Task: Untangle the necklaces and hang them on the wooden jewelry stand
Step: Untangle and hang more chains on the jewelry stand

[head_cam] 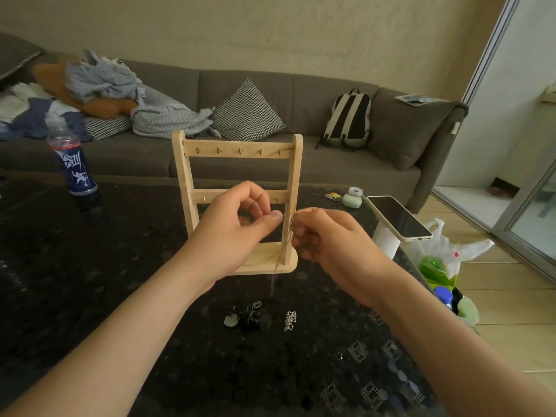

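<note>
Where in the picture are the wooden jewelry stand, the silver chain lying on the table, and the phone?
wooden jewelry stand (237,152): head view, on its top bar with hooks.
silver chain (290,320): head view, middle of the small heap.
phone (397,217): head view, middle of its dark screen.

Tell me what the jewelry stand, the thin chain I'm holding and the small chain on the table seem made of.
Jewelry stand: pale wood, matte, with grain showing on the base; its hooks look like brass, yellow and shiny. Thin chain held by the right hand: fine metal, gold-toned as far as it shows. Small chain on the table: silver-coloured metal, bright glinting links.
</note>
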